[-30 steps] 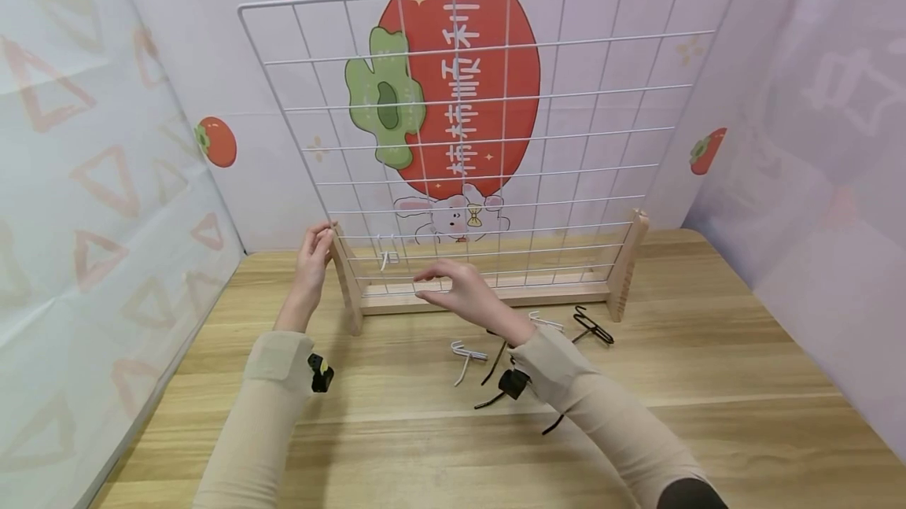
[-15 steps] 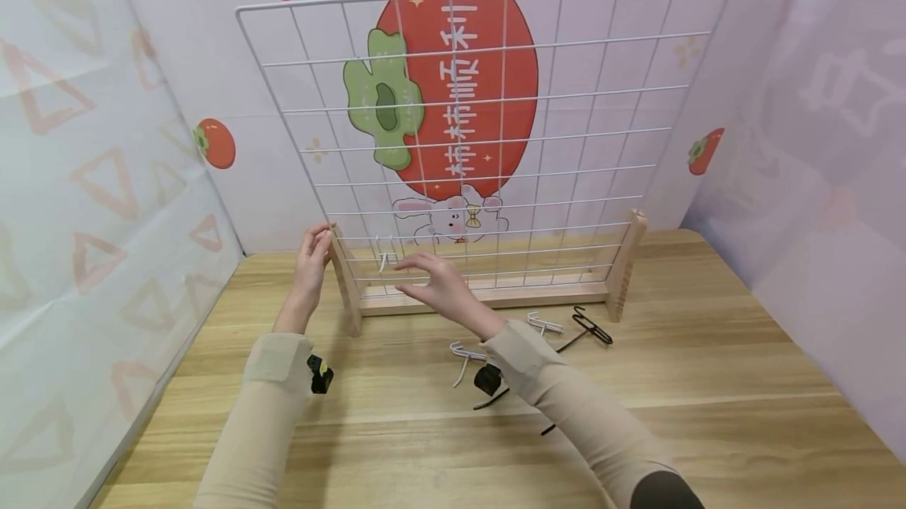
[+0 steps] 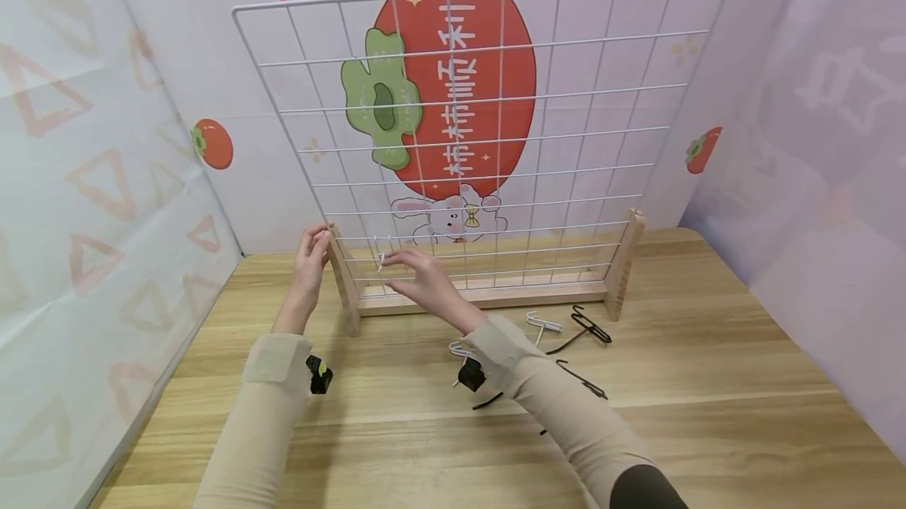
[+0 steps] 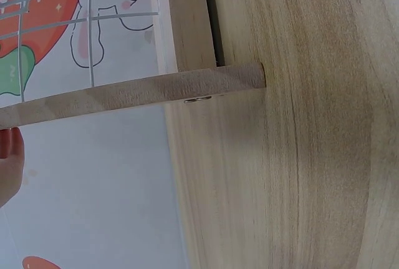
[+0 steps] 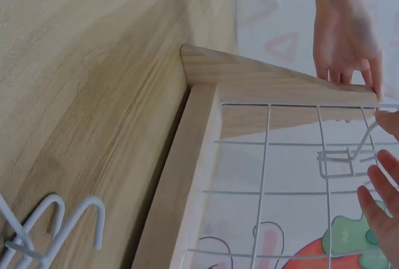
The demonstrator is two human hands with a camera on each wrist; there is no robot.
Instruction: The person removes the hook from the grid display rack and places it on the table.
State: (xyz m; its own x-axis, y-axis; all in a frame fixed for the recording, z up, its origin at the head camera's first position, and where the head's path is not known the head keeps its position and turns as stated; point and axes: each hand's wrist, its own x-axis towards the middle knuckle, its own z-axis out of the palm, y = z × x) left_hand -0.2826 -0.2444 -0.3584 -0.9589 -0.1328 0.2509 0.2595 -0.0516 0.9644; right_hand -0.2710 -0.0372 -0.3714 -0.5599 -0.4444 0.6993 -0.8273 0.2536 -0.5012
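Observation:
A white wire grid panel [image 3: 541, 131] stands upright in a wooden stand [image 3: 481, 298]. In the head view my left hand [image 3: 309, 261] holds the top of the stand's left side post [image 3: 344, 281]; its fingers reach behind the wood in the right wrist view. A white metal hook [image 5: 340, 163] hangs low on the grid near that post, its prong pointing outward. My right hand [image 3: 425, 281] is at this hook, thumb and fingers spread apart. In the right wrist view the thumb [image 5: 389, 122] is right at the prong's tip, with the other fingers below.
On the table right of centre lie loose hooks: a white hook [image 3: 543, 322], a black hook [image 3: 591, 326], another black hook [image 3: 582, 380], and a white hook [image 3: 458, 349] partly behind my right wrist. A printed cloth backdrop [image 3: 283, 100] rises behind the grid.
My right hand has moved left along the grid to the hanging white hook, its thumb and fingers staying apart. The left hand keeps its place on the side post.

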